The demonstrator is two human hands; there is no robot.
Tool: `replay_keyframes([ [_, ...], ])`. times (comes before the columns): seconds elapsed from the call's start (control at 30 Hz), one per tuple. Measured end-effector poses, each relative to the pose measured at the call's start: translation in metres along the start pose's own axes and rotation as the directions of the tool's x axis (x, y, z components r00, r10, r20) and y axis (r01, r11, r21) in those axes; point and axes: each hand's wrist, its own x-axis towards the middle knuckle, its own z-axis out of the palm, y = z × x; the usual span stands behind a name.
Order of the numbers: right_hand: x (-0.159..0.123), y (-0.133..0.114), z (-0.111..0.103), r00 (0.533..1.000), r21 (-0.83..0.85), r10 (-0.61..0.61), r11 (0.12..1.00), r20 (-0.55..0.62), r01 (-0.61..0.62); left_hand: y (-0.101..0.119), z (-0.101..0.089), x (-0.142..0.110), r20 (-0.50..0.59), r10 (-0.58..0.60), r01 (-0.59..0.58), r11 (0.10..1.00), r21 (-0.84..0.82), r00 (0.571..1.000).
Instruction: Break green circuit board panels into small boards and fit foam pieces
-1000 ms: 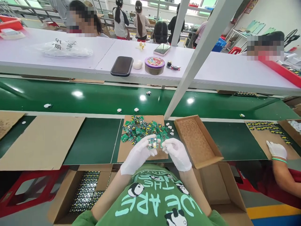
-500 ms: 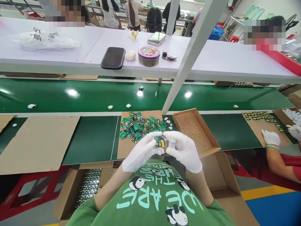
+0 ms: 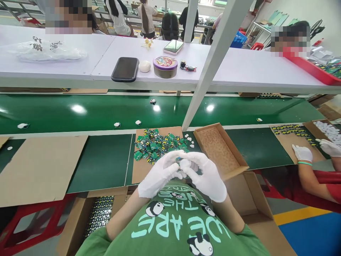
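Observation:
Both my hands wear white gloves and meet above the front edge of a cardboard sheet [image 3: 137, 172]. My left hand [image 3: 163, 172] is closed on a small green circuit board [image 3: 178, 160], which the gloves mostly hide. At its right side, the fingers of my right hand [image 3: 205, 174] are closed around a pale round piece [image 3: 185, 163], looking like a white disc; the glove makes its outline hard to tell. Just beyond my hands lies a heap of green circuit boards [image 3: 156, 144] with yellow parts. Several small white discs [image 3: 190, 140] lie beside it.
A shallow cardboard tray [image 3: 221, 151] stands right of my hands. Behind runs a green conveyor belt [image 3: 101, 110] carrying a few boards, below a white shelf [image 3: 87, 67] with its slanted post [image 3: 205, 78]. At right, a co-worker's gloved hand [image 3: 303, 153] rests by rows of boards.
The board has turned in my hands, so its yellow part no longer shows, and a pale round piece now appears at my right fingers. Boards on the belt have shifted left.

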Motion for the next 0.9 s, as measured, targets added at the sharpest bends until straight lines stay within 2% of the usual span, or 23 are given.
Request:
replay_keyframes([
  [0.13, 0.001, 0.002, 0.002, 0.981, -0.087, -0.188, 0.979, -0.049, 0.183, 0.0, 0.001, -0.001, 0.053, -0.024, 0.027, 0.998, -0.059, 0.998],
  [0.23, 0.001, 0.007, -0.001, 0.956, -0.064, -0.295, 0.953, 0.01, 0.295, 0.001, 0.005, -0.001, 0.101, -0.057, 0.068, 0.991, -0.113, 0.993],
  [0.33, 0.001, 0.016, -0.005, 0.949, 0.02, -0.308, 0.951, 0.066, 0.307, 0.003, 0.011, 0.0, 0.151, -0.133, 0.141, 0.989, -0.047, 0.98],
  [0.47, 0.0, 0.026, -0.008, 0.914, 0.039, -0.398, 0.917, 0.075, 0.396, 0.005, 0.015, 0.0, 0.14, -0.182, 0.168, 0.98, 0.108, 0.973],
  [0.53, -0.002, 0.029, -0.008, 0.894, 0.018, -0.444, 0.896, 0.065, 0.444, 0.002, 0.014, 0.0, 0.166, -0.188, 0.175, 0.98, 0.092, 0.968],
  [0.63, -0.004, 0.031, -0.006, 0.914, -0.005, -0.406, 0.914, 0.013, 0.406, -0.003, 0.013, 0.003, 0.271, -0.17, 0.181, 0.983, -0.016, 0.947],
  [0.7, -0.005, 0.032, -0.004, 0.92, 0.001, -0.393, 0.92, -0.015, 0.393, -0.005, 0.013, 0.005, 0.301, -0.158, 0.169, 0.986, -0.011, 0.94],
  [0.83, -0.003, 0.03, 0.0, 0.878, 0.028, -0.478, 0.878, -0.012, 0.479, -0.003, 0.016, 0.006, 0.245, -0.15, 0.112, 0.98, 0.163, 0.958],
  [0.9, -0.002, 0.029, 0.003, 0.884, 0.017, -0.467, 0.884, -0.018, 0.468, -0.003, 0.019, 0.006, 0.211, -0.111, 0.069, 0.978, 0.199, 0.971],
])
